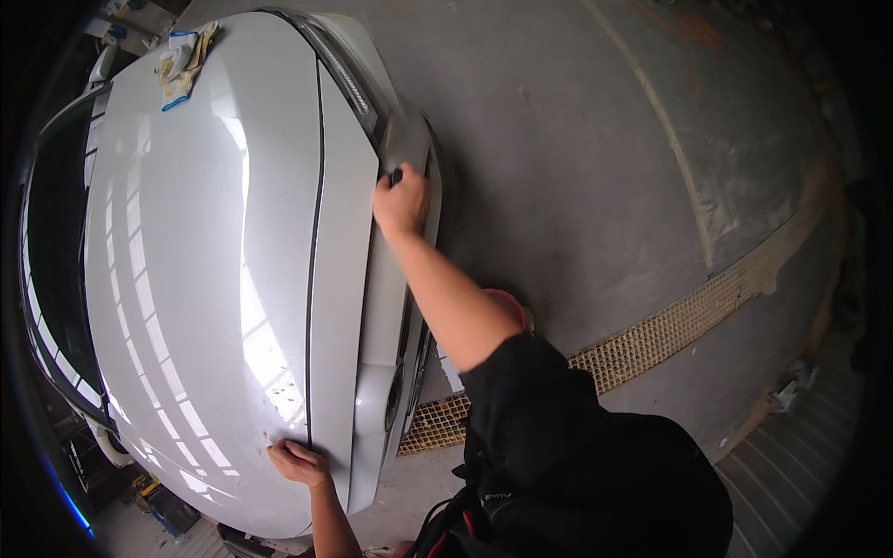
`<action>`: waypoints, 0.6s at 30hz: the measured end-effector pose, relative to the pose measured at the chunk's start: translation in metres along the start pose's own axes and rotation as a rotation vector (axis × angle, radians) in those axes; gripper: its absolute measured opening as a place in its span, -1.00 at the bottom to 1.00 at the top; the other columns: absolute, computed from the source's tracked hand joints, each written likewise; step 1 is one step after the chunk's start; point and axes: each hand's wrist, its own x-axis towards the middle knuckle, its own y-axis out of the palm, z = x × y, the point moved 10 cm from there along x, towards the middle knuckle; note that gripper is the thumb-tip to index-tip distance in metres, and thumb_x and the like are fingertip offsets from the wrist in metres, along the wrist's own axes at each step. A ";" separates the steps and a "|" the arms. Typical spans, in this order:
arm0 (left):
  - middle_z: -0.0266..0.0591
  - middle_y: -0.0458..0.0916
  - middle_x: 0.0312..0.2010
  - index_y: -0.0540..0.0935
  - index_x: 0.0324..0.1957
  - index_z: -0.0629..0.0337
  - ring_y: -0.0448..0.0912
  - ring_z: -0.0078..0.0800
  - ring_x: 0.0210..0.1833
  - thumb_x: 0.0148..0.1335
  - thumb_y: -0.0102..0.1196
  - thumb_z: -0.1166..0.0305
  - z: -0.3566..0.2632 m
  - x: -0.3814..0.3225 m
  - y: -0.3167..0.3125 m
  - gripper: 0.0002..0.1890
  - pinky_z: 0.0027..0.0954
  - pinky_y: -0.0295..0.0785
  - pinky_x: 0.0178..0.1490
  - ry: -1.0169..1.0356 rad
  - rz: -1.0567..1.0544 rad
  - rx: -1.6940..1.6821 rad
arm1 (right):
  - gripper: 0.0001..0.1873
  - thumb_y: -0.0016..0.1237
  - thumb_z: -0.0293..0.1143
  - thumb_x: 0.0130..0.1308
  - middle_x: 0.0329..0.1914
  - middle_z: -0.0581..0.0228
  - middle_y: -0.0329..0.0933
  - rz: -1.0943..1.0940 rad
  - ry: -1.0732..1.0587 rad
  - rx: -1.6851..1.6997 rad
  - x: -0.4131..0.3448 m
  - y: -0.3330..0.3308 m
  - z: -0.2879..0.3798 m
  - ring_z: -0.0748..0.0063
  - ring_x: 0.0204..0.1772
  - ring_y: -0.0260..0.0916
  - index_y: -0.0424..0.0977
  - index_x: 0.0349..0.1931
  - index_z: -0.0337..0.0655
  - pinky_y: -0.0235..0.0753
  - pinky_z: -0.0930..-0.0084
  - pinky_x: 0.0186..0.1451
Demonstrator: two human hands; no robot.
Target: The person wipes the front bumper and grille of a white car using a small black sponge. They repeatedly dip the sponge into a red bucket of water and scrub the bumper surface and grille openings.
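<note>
A white car's hood (195, 209) lies before me, its glossy paint full of window reflections. My right hand (402, 199) is closed around a small black object (396, 176) at the front bumper (391, 279), just below the hood's front edge. Most of that object is hidden in my fingers. Beyond this hand is a headlight (342, 73), with a dull grey patch of bumper (403, 136) beside it. My left hand (298, 462) rests on the near part of the hood by a dark panel gap (315, 279). Its fingers are curled, and nothing shows in them.
Stained work gloves (185, 63) with blue cuffs lie on the hood's far side. A red bucket (508, 307) stands on the floor, partly behind my right arm. A floor grating (656, 342) crosses the concrete floor (544, 174). Yellow-and-black equipment (164, 502) stands at lower left.
</note>
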 end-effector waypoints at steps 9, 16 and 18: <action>0.06 0.40 -0.32 0.50 -0.22 0.39 0.44 0.13 -0.27 0.52 -0.10 0.35 0.005 -0.002 0.002 -0.74 0.00 0.35 -0.17 -0.009 0.028 0.007 | -0.56 0.27 -0.30 0.26 0.08 -0.24 0.69 0.019 -0.036 0.107 0.052 0.025 -0.017 -0.25 0.19 0.63 0.64 0.09 -0.37 0.64 0.03 0.24; 0.07 0.39 -0.33 0.49 -0.22 0.41 0.44 0.12 -0.27 0.50 -0.10 0.38 0.005 -0.002 0.002 -0.76 0.01 0.35 -0.17 -0.037 0.061 0.008 | -0.55 0.23 -0.29 0.34 0.08 -0.24 0.68 0.148 -0.031 -0.020 0.021 0.017 -0.020 -0.24 0.20 0.62 0.54 0.15 -0.34 0.62 0.03 0.24; 0.08 0.39 -0.33 0.49 -0.21 0.42 0.44 0.13 -0.27 0.50 -0.09 0.38 0.001 -0.001 0.002 -0.76 0.01 0.35 -0.17 -0.002 0.049 0.019 | -0.56 0.22 -0.29 0.34 0.03 -0.24 0.68 0.226 0.072 -0.061 0.006 0.018 -0.023 -0.21 0.18 0.63 0.54 0.14 -0.33 0.62 -0.01 0.22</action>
